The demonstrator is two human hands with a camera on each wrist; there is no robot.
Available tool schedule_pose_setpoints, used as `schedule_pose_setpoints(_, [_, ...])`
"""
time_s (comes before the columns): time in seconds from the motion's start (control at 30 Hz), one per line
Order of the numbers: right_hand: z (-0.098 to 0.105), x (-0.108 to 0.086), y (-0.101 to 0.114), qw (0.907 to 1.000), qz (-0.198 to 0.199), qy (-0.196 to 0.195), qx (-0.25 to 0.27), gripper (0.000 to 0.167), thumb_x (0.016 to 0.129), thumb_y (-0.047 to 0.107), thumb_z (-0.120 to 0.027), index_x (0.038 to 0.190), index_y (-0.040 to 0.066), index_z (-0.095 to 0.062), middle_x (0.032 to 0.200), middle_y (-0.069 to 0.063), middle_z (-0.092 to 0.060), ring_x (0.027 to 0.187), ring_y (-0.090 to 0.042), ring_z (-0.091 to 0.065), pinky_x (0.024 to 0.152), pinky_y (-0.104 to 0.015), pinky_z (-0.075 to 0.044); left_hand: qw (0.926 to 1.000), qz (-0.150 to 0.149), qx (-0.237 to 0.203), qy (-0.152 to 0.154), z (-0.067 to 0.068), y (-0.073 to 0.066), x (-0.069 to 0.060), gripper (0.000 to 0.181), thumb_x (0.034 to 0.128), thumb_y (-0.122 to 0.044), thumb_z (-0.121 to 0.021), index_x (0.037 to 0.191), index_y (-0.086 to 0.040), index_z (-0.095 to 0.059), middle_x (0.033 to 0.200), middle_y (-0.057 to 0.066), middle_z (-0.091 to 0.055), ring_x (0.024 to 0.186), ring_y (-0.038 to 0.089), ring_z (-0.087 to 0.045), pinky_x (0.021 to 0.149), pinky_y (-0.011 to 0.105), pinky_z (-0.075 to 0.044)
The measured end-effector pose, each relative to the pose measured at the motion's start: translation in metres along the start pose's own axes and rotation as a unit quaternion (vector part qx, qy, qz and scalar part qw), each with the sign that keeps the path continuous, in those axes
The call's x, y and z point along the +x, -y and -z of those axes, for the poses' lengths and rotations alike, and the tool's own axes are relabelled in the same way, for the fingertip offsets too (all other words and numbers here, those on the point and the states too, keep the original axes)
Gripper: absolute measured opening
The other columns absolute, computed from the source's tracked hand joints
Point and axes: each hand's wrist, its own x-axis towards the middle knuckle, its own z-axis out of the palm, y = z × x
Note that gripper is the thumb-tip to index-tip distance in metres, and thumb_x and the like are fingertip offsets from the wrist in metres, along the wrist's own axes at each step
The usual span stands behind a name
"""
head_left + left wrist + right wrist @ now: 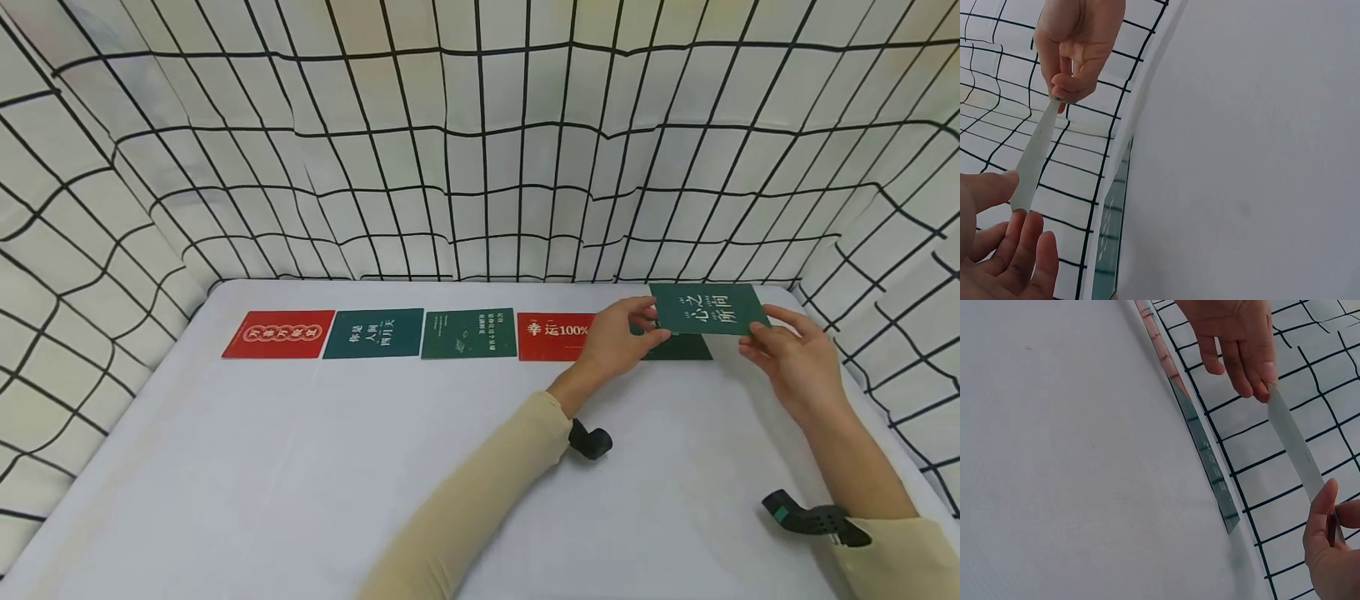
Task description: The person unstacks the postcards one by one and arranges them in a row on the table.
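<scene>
Between both hands a green card (708,309) with white characters is held up above the table's far right. My left hand (617,337) pinches its left edge with thumb and fingers; my right hand (801,367) pinches the right edge. Both wrist views show this card (1036,156) nearly edge-on, its pale back visible. Beneath it a dark green card (678,347) lies on the table, partly covered from the head view. Just left of that, a red card (551,337) is partly hidden by my left hand.
Further left in the same row lie a green card (469,333), a teal card (372,333) and a red card (278,334). They rest on a white table (300,467). A black-lined grid on white material (480,158) rises behind and along both sides.
</scene>
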Motion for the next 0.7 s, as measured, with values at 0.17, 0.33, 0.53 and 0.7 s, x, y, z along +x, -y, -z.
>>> schedule_pose_setpoints(0.17, [0.005, 0.001, 0.003, 0.9998, -0.016, -0.013, -0.002, 0.065, 0.098, 0.013, -0.071, 0.154, 0.013, -0.037, 0.093, 0.005, -0.071, 0.080, -0.009, -0.071, 0.073, -0.019, -0.062, 0.9991, 0.018, -0.031, -0.022, -0.012, -0.005, 0.001, 0.057, 0.0944, -0.023, -0.078, 0.148, -0.017, -0.059, 0.126, -0.001, -0.072, 0.098, 0.006, -0.067, 0.067, 0.010, -0.052])
schedule_pose_setpoints(0.33, [0.014, 0.004, 0.007, 0.9994, -0.025, -0.023, -0.003, 0.062, 0.098, 0.014, -0.072, 0.151, 0.016, -0.040, 0.088, 0.005, -0.074, 0.075, -0.009, -0.070, 0.070, -0.018, -0.061, 0.9987, 0.023, -0.034, -0.030, -0.023, -0.010, 0.001, 0.054, 0.0959, -0.022, -0.076, 0.147, -0.018, -0.060, 0.127, -0.002, -0.073, 0.098, 0.002, -0.066, 0.067, 0.009, -0.051])
schedule_pose_setpoints(0.53, [0.027, 0.006, 0.010, 0.9991, -0.038, -0.018, -0.002, 0.080, 0.099, 0.014, -0.070, 0.165, 0.013, -0.025, 0.090, 0.007, -0.074, 0.078, -0.009, -0.069, 0.071, -0.018, -0.061, 0.9978, 0.030, -0.052, -0.028, -0.034, -0.014, 0.002, 0.051, 0.0972, -0.021, -0.075, 0.146, -0.018, -0.061, 0.127, -0.004, -0.073, 0.101, 0.001, -0.066, 0.070, 0.008, -0.051])
schedule_pose_setpoints(0.7, [0.035, 0.009, 0.013, 0.9985, -0.053, -0.010, -0.005, 0.086, 0.099, 0.012, -0.069, 0.168, 0.013, -0.017, 0.092, 0.007, -0.070, 0.078, -0.010, -0.070, 0.071, -0.018, -0.061, 0.9963, 0.040, -0.075, -0.015, -0.040, -0.014, 0.002, 0.051, 0.0986, -0.021, -0.073, 0.148, -0.020, -0.060, 0.129, -0.005, -0.072, 0.105, 0.001, -0.065, 0.073, 0.009, -0.052])
